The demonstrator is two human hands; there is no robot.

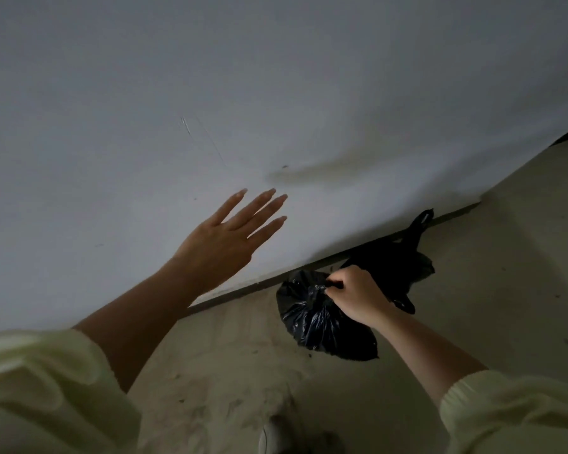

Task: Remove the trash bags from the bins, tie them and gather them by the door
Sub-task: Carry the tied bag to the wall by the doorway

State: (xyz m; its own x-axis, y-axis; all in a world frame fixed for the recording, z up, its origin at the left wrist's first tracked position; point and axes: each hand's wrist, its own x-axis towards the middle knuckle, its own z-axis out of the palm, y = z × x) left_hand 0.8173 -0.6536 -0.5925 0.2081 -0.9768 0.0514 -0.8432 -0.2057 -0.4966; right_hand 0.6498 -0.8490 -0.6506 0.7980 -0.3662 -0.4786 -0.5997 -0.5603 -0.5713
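My right hand (358, 298) grips the gathered neck of a black trash bag (315, 319), which hangs low over the floor close to the wall. A second black trash bag (404, 257) lies on the floor just behind it, against the foot of the wall, its handle loops sticking up. My left hand (233, 237) is held up in front of the wall with its fingers straight and spread, holding nothing. Whether it touches the wall I cannot tell.
A plain white wall (210, 93) fills the upper part of the view, with a dark skirting strip (341, 257) at its foot. The beige floor (227, 388) is dusty. A shoe tip (273, 434) shows at the bottom edge.
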